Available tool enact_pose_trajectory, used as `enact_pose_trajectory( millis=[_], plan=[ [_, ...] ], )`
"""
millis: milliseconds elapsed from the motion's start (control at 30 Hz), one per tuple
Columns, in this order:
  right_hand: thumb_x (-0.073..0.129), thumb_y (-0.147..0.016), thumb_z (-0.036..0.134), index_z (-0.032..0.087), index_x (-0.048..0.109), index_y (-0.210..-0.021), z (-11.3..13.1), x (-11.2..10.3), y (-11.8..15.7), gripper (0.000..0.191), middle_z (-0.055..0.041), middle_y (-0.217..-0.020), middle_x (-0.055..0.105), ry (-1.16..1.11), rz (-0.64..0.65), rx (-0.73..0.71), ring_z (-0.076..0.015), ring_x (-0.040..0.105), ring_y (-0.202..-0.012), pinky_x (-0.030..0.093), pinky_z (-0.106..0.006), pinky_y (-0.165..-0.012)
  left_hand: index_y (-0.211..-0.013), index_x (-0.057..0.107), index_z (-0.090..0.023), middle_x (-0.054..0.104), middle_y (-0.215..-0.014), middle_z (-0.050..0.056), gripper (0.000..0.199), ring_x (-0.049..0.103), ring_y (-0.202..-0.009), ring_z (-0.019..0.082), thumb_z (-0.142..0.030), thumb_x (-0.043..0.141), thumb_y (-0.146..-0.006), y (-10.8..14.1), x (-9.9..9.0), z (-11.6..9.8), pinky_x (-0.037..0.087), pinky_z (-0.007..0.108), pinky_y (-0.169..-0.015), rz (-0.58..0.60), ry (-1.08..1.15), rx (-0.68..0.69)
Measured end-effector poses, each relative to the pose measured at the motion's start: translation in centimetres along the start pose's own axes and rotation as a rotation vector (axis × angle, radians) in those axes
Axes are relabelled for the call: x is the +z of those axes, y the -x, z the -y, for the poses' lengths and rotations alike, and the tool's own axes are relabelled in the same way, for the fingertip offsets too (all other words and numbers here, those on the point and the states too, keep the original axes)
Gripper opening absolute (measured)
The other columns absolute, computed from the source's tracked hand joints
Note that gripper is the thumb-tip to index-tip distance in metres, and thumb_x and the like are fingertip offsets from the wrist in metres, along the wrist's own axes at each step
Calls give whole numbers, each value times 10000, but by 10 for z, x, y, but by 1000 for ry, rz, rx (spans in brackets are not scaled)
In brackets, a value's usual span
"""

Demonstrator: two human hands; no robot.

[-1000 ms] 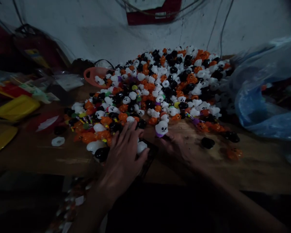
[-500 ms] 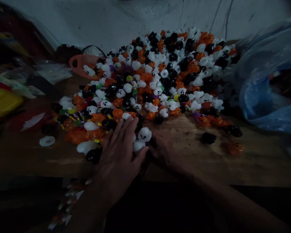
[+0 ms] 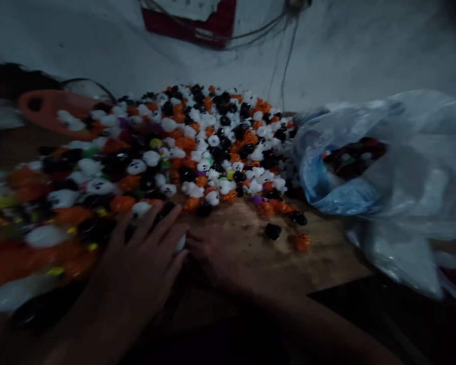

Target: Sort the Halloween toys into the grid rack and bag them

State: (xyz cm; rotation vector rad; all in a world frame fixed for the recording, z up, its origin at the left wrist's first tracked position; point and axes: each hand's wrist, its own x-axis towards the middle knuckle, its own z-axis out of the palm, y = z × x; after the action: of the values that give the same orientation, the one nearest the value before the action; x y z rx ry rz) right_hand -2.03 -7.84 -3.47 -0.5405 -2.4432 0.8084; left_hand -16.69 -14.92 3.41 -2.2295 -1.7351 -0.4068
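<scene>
My left hand reaches over the near edge of the pile, palm down, its fingers stretched out over the pieces. A small white plastic piece shows between its forefinger and thumb, mostly hidden. My right hand is close beside it, the fingers drawn together at that white piece; what they hold is hidden in shadow. Around the left fingers lie a white skull-faced piece, a black piece and an orange piece.
A large pile of white, black and orange Halloween figures backs onto the wall. At left is an orange basket. On the right stands a clear plastic bag with dark contents. A loose black piece and orange pumpkin lie on the wooden table.
The view has turned right and upward, showing more of the bag and wall. The white skull pieces by my left thumb are now mostly covered by my hands.
</scene>
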Motion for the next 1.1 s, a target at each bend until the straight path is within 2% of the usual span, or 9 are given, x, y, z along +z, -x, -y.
enact_pose_trajectory(
  millis=[100, 233, 367, 467, 667, 800, 867, 967, 1100],
  plan=[
    [518, -871, 215, 202, 603, -1069, -5, -11, -13, 216, -44, -1048, 663, 69, 78, 29, -166, 624, -866, 491, -259, -751, -1216, 557, -210, 465, -1421, 122, 396, 362, -1333, 394, -281, 411, -855, 1, 22, 18, 279, 644, -1026, -124, 11, 42],
    [505, -899, 198, 223, 641, -978, -17, -47, -23, 160, 25, -927, 699, 137, 143, 70, -102, 636, -765, 457, -174, -660, -1224, 533, -248, 494, -1397, 113, 401, 432, -1278, 392, -288, 435, -838, -4, 39, 35, 345, 614, -960, -135, -13, 43],
    [499, -892, 185, 213, 677, -929, -45, -103, -8, 184, -17, -897, 707, 460, -79, 399, -132, 634, -770, 445, -213, -678, -1267, 520, -255, 515, -1370, 118, 445, 431, -1275, 390, -316, 411, -840, -5, 45, 32, 338, 620, -965, -161, -5, -7],
    [533, -887, 321, 158, 674, -910, -70, -133, 14, 217, -108, -884, 684, 663, -161, 562, -216, 621, -827, 440, -305, -739, -1271, 541, -226, 519, -1372, 100, 447, 382, -1319, 370, -290, 351, -872, -8, 43, 31, 299, 614, -1021, -153, 4, -110],
    [529, -896, 296, 186, 592, -1171, -94, -131, 33, 302, -158, -1195, 593, 922, 45, 524, -300, 489, -1151, 376, -437, -953, -1206, 603, -160, 515, -1372, 139, 451, 402, -1296, 400, -278, 274, -921, -25, 26, 36, 312, 642, -991, -53, -85, -138],
    [494, -925, 289, 221, 623, -1086, -75, -123, 14, 218, -97, -1105, 618, 826, 134, 374, -255, 512, -1079, 377, -414, -941, -1344, 475, -172, 377, -1480, 132, 452, 282, -1363, 418, -299, 379, -921, -36, 2, -1, 278, 664, -1015, -87, -166, -126],
    [487, -933, 274, 207, 623, -1078, -62, -117, 4, 210, -84, -1047, 633, 728, 187, 250, -221, 536, -1015, 393, -378, -917, -1328, 485, -164, 405, -1464, 127, 437, 398, -1302, 380, -245, 411, -904, -42, -2, -32, 395, 584, -967, -28, -132, -85],
    [512, -912, 209, 170, 613, -1110, -50, -112, -2, 225, -87, -1040, 655, 542, 256, 75, -185, 565, -969, 413, -330, -901, -1336, 467, -113, 507, -1384, 128, 477, 550, -1145, 310, -102, 433, -860, -50, 13, -70, 498, 447, -904, 219, -10, -135],
    [478, -925, 216, 151, 621, -1115, -53, -131, 9, 247, -96, -1081, 671, 402, 122, 90, -181, 611, -949, 454, -287, -819, -1331, 463, -94, 471, -1407, 136, 496, 535, -1135, 310, -23, 409, -843, -54, 52, -83, 508, 424, -881, 246, 77, -200]
  ],
)
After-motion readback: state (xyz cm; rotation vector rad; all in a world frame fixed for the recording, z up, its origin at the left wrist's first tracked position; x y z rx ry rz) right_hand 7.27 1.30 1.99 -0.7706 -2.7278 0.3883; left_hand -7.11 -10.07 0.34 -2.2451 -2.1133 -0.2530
